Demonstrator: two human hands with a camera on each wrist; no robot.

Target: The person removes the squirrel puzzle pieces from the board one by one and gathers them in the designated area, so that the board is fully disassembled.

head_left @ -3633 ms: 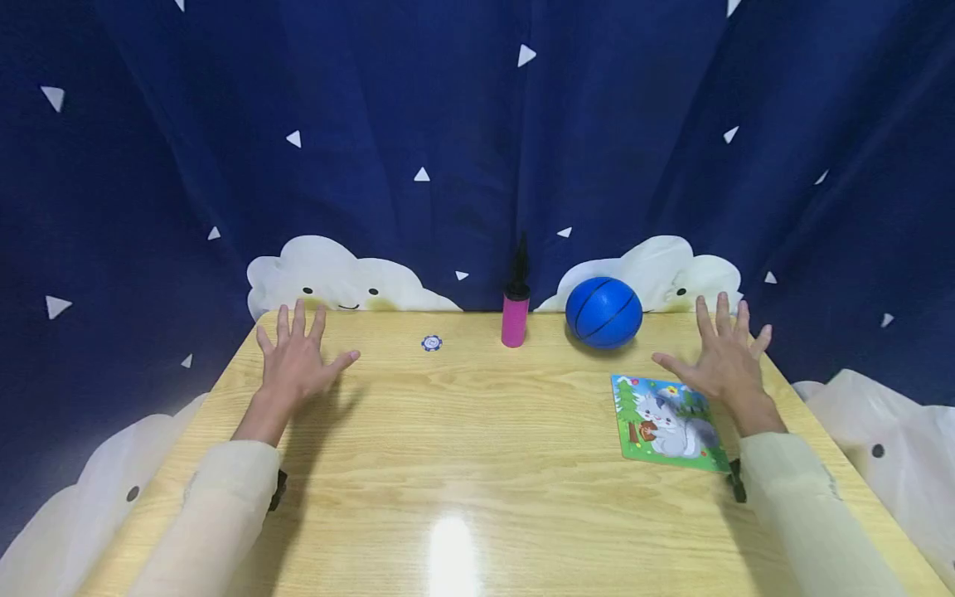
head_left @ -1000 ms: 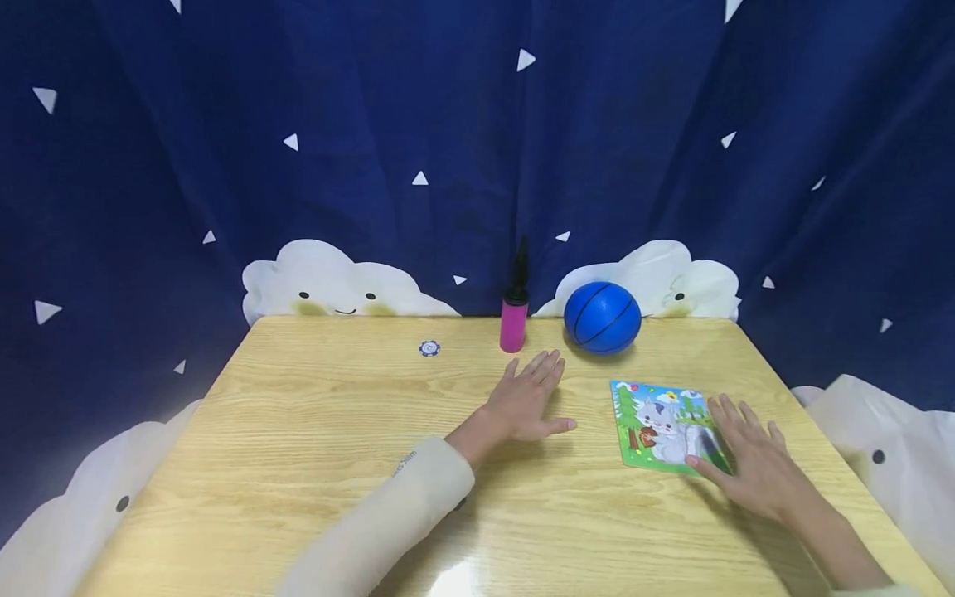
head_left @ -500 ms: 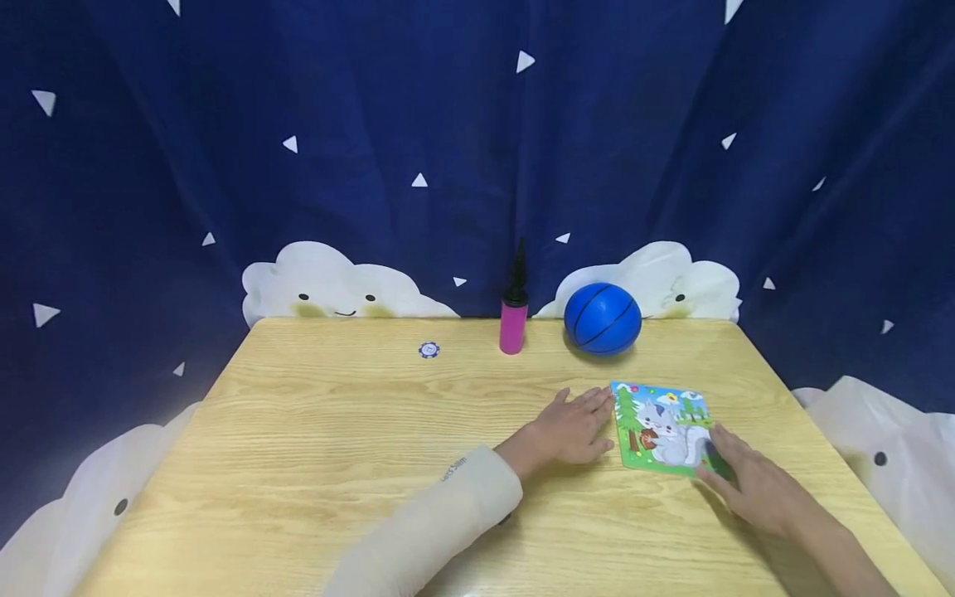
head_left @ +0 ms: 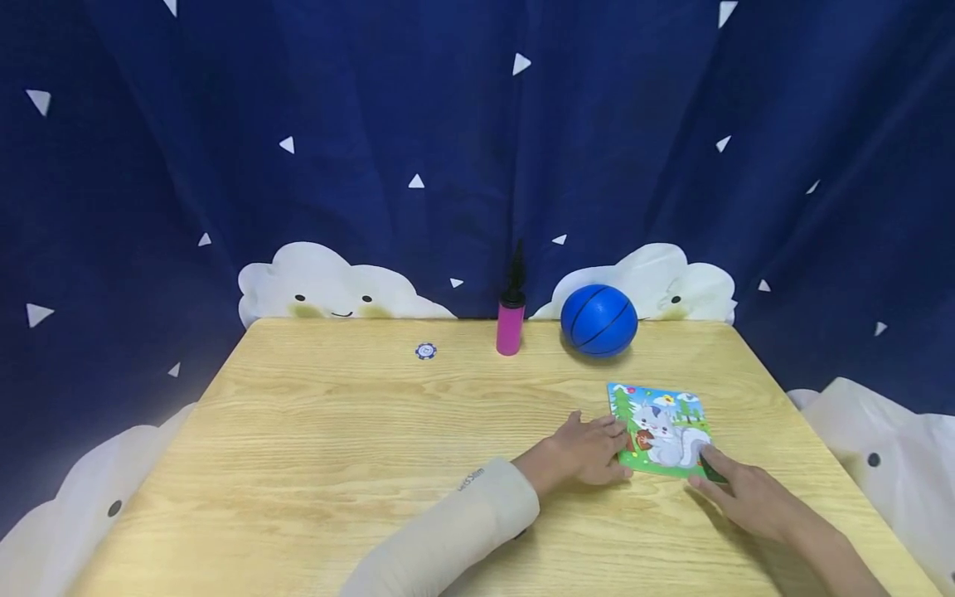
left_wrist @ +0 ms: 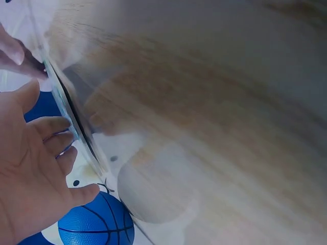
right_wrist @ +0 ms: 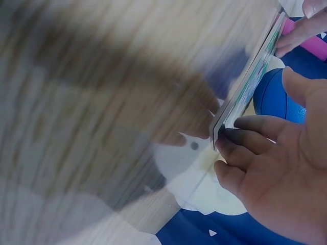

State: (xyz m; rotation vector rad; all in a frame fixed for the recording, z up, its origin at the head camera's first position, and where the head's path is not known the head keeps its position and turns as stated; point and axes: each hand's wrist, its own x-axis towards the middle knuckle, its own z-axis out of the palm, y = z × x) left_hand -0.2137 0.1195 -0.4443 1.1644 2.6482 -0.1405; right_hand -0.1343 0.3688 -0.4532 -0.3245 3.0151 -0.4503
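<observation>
Squirrel picture board (head_left: 666, 435) — left hand (head_left: 592, 452) touching its left edge, right hand (head_left: 753, 499) its right — both loosely extended.

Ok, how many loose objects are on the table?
4: squirrel picture at right, blue ball beyond it, pink pump left of the ball, chip farther left. Something small could be hidden.

Bright square squirrel-picture board (head_left: 666, 433), all blues, greens and soft grey, face up on the wooden table (head_left: 358, 464), left hand (head_left: 593, 452) right at its left edge, right hand (head_left: 757, 502) meeting its near right corner
</observation>
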